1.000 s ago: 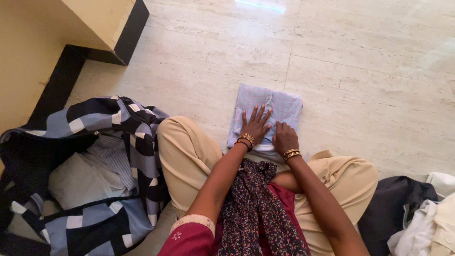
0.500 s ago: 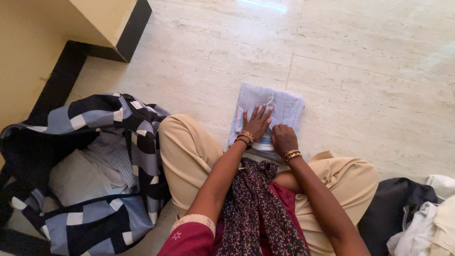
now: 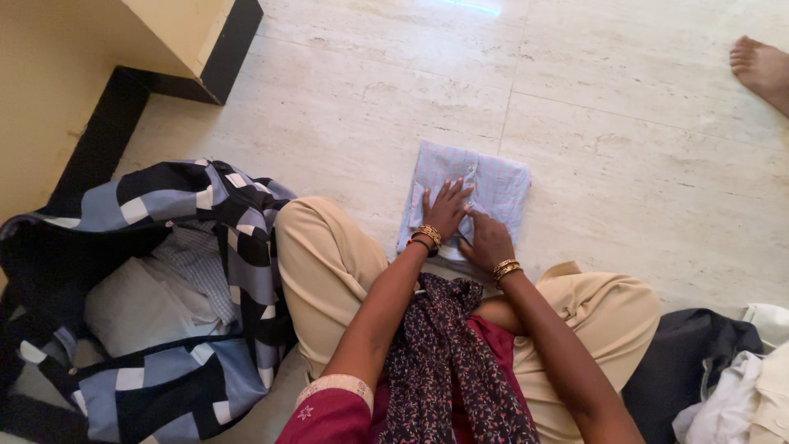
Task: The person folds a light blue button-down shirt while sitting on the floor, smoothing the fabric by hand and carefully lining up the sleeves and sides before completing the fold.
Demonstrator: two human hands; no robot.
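While both hands press flat on it, the folded shirt (image 3: 472,193) lies directly beneath and ahead of the fingertips, on the pale stone floor (image 3: 641,164) just in front of the person's crossed legs. Its long axis runs away from the body, tilted slightly to the right. The left hand (image 3: 446,210) reaches farther, its fingers (image 3: 450,191) spread wide and laid open on the cloth near the middle. The right hand (image 3: 486,241) sits nearer the body at the shirt's near edge, palm down, fingers seemingly half curled against the fabric; whether they pinch a fold is hard to tell from this angle. Neither hand lifts anything.

The shirt is light blue with a fine check, folded into a neat rectangle, a button line running along its length. Left of the fingers, past the knee, an open patchwork bag (image 3: 156,296) holds folded clothes. To the right lie dark and white garments (image 3: 715,370), and a bare foot (image 3: 760,66) of someone else shows far off.
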